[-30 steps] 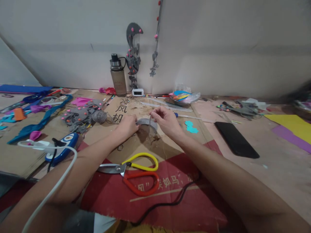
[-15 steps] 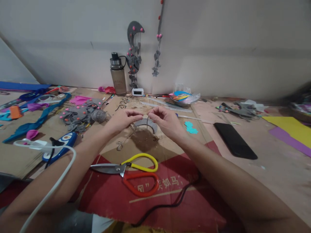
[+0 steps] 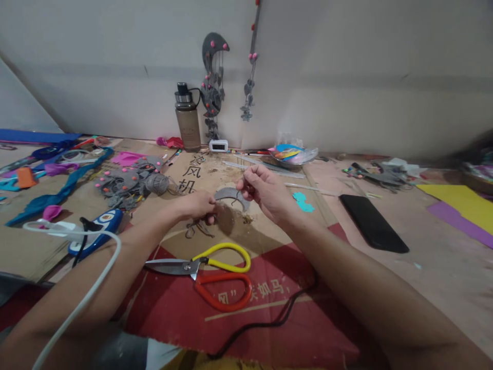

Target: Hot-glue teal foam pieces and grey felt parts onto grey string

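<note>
My left hand (image 3: 203, 206) is low over the cardboard, its fingers closed on thin grey yarn (image 3: 200, 228) whose loops lie beneath it. My right hand (image 3: 264, 192) is raised a little to the right, thumb and forefinger pinched together. A short grey strand shows just below those fingertips. Between the two hands a grey felt crescent (image 3: 229, 193) lies on the cardboard, partly hidden by the right fingers. Nearer to me are scissors (image 3: 200, 267) with one yellow and one red handle, lying untouched.
On the left are grey felt pieces with pink dots (image 3: 123, 180), a ball of grey yarn (image 3: 157, 184) and a blue-and-white device (image 3: 100, 231) with a cable. A bottle (image 3: 188, 123) stands behind. To the right lie turquoise shapes (image 3: 302, 201) and a black phone (image 3: 373, 222).
My left hand has moved down and towards me, away from the right fingertips, to the loose yarn. My right hand has shifted slightly right and turned. More of the printed cardboard shows.
</note>
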The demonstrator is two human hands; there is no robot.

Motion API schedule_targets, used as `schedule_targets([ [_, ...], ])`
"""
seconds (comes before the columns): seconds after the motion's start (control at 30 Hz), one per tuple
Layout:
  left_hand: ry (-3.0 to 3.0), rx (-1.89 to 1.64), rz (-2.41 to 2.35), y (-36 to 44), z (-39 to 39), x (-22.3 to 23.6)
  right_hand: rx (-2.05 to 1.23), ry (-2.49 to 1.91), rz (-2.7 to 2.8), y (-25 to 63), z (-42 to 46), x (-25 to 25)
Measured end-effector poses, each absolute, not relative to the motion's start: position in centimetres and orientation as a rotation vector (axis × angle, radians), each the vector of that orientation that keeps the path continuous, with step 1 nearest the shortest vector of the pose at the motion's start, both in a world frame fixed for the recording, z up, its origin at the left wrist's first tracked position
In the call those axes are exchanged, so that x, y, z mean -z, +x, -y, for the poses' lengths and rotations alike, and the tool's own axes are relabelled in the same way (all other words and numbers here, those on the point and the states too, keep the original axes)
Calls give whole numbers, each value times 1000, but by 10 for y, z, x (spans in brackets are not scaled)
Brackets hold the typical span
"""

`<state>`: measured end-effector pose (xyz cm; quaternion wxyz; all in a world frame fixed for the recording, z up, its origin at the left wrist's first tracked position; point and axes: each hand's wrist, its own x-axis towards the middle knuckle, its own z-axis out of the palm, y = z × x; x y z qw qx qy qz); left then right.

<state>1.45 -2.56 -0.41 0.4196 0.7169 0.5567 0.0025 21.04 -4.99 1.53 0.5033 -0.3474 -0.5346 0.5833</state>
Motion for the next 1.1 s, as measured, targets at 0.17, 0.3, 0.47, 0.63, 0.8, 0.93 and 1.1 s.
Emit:
schedule_targets([
  [0.17,2208,59,-1868,-8,8,3,-1358,-906,1361,209,46,-7],
  [0.3,2359,-217,-2038,-14,3,-6,-1325,-964,1428,209,44,-2],
  [0.47,2023,-628,-1510,16,25,-14,-1353,-975,1451,208,47,-3],
  [0.63,1416,-546,-1015,37,46,-13,-1245,-1032,1426,207,46,-2],
  [0.8,1344,-493,-918,33,42,-9,-1076,-1087,1472,211,39,2],
  [0.93,1376,-469,-986,28,35,-2,-966,-1119,1563,214,31,8],
  [1.1,1493,-294,-1150,23,34,-1,-866,-1135,1703,213,25,21],
])
